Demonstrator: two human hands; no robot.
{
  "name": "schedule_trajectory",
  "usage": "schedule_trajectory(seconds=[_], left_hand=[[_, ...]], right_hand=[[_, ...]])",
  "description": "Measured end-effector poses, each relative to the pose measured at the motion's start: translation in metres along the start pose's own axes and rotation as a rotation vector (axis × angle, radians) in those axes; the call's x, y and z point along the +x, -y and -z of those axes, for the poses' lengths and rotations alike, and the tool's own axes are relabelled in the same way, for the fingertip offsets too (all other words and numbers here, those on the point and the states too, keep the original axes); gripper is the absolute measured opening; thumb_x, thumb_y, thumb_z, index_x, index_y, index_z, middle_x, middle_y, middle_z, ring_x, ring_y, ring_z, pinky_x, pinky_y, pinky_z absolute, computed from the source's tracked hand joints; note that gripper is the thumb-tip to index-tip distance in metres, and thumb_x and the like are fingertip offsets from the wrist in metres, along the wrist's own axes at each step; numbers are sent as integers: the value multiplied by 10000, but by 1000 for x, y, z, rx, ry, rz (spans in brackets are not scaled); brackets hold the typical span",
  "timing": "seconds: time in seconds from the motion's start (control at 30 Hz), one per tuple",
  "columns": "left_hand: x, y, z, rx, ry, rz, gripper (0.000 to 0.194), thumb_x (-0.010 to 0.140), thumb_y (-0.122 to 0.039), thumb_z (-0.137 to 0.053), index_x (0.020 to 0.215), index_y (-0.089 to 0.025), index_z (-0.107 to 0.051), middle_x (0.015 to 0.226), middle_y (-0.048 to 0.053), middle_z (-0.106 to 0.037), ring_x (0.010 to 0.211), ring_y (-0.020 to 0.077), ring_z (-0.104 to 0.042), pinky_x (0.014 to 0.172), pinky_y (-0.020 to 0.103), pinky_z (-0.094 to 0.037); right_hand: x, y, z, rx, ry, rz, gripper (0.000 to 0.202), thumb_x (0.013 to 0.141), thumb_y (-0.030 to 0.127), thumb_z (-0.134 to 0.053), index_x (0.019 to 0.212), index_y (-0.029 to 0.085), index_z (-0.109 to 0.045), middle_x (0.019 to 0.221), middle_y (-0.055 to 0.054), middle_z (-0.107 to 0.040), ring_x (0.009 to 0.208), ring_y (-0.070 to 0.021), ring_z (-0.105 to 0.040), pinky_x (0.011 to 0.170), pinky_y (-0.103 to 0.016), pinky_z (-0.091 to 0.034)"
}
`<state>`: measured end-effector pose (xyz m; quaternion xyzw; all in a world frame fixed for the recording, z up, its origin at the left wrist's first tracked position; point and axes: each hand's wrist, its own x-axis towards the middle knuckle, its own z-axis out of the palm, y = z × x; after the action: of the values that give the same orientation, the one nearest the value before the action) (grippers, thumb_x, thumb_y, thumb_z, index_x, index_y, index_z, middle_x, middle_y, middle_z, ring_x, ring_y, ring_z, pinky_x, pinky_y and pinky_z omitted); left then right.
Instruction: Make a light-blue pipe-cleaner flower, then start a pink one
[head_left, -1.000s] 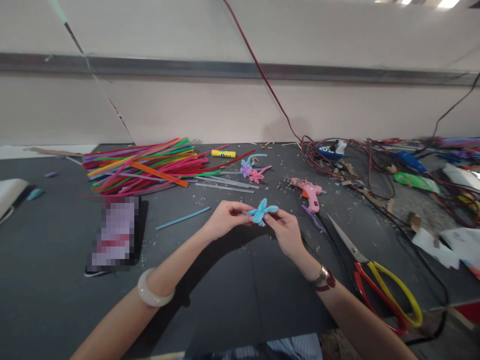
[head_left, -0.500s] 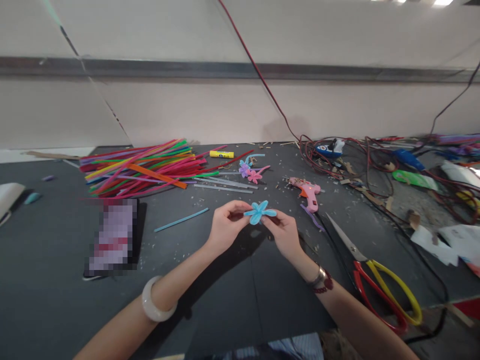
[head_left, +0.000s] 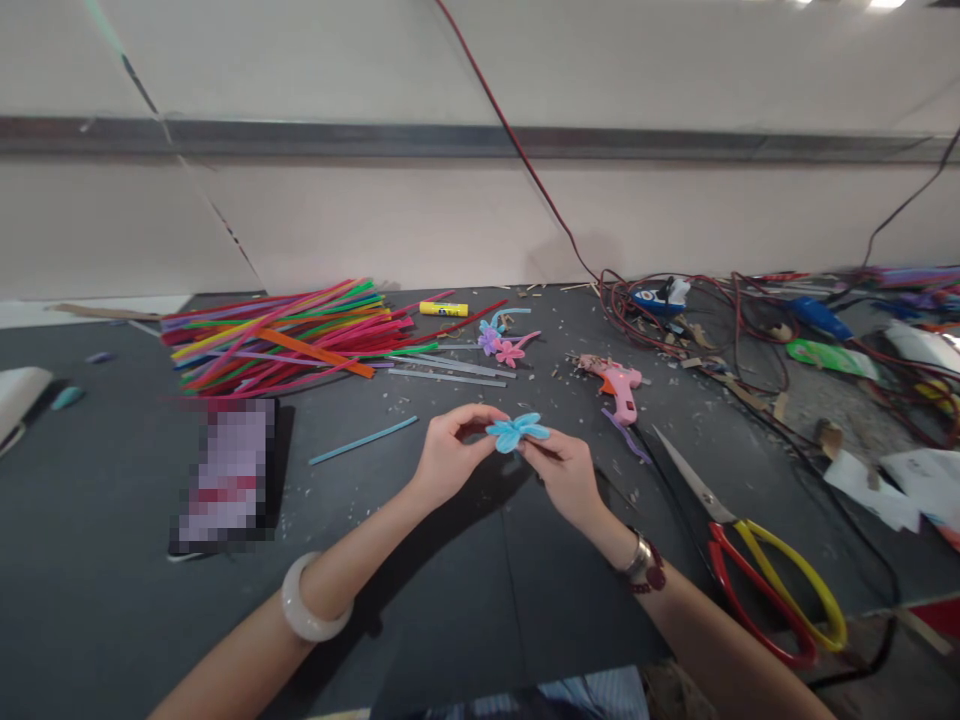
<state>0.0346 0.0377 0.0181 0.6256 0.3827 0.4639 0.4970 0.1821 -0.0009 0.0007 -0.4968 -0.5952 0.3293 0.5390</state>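
Observation:
A light-blue pipe-cleaner flower (head_left: 517, 431) with several looped petals is held above the middle of the table. My left hand (head_left: 459, 448) pinches its left side between thumb and fingers. On the other side my right hand (head_left: 561, 468) grips the flower's lower right edge, its thumb and fingers closed. Left of my hands lies a single blue pipe cleaner (head_left: 364, 440). Beyond them, finished-looking small flowers in purple (head_left: 490, 341), pink (head_left: 510, 352) and blue rest together on the table.
A bundle of coloured pipe cleaners (head_left: 285, 340) lies back left, with a yellow glue stick (head_left: 443, 309) beside it. A pink glue gun (head_left: 619, 386) and large scissors (head_left: 724, 520) lie to the right. A blurred-out phone-like object (head_left: 225, 475) is at left. Tangled cables (head_left: 637, 320) run back right.
The blue flower has tilted and turned between my fingers, its petals now seen more from the side. My right hand has shifted slightly down. The things on the table stay put.

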Motion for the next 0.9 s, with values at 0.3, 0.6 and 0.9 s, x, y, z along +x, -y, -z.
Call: schedule_trajectory(seconds=[0.3, 0.6, 0.9], left_hand=[[-10, 1, -7, 107, -75, -65, 118, 676, -216, -626, 787, -176, -630, 793, 32, -661, 744, 154, -598, 721, 262, -479], [-4, -4, 1, -4, 79, -21, 258, 666, -188, -631, 921, -148, -626, 855, 57, -667, 758, 151, -615, 726, 256, -490], [4, -1, 5, -281, 112, 264, 191, 687, -281, -627, 820, -145, -644, 767, 46, -667, 679, 141, -617, 654, 258, -496]], right_hand=[[-1, -1, 1, -76, 17, 42, 118, 740, 228, -577, 769, 219, -691, 738, -16, -665, 673, -160, -598, 616, -247, -454], [0, -2, 3, -186, -65, 108, 102, 745, 216, -565, 720, 183, -658, 721, -30, -663, 631, -157, -601, 601, -244, -458], [-1, -4, 4, -292, -102, 193, 131, 769, 218, -526, 752, 193, -654, 745, -37, -649, 670, -157, -594, 639, -259, -457]])
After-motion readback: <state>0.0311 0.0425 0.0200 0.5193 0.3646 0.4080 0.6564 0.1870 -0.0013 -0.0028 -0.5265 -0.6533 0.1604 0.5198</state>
